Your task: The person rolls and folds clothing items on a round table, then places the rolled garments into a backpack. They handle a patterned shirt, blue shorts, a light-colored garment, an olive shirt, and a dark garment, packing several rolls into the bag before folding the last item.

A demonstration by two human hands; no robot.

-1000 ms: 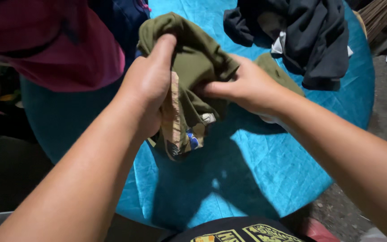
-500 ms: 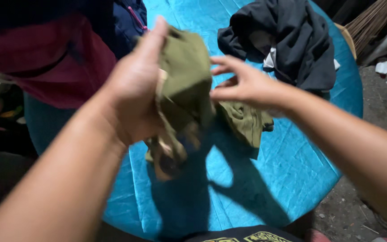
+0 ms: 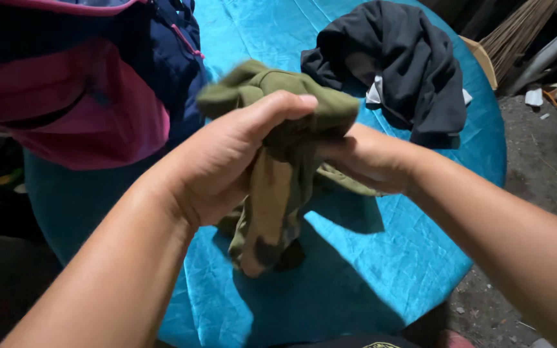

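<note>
We hold the olive-green garment (image 3: 278,161) bunched in mid-air above the round desk (image 3: 381,270) in its turquoise cover. Our left hand (image 3: 227,161) is clenched over its top fold, so the loose end hangs free; our right hand (image 3: 362,158), at three o'clock, pinches the cloth alongside. A dark grey garment (image 3: 401,64) lies heaped at one o'clock, apart.

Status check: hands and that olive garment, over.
Left hand and right hand both gripping olive garment, lifted over blue table. Dark garment behind, apart.
</note>
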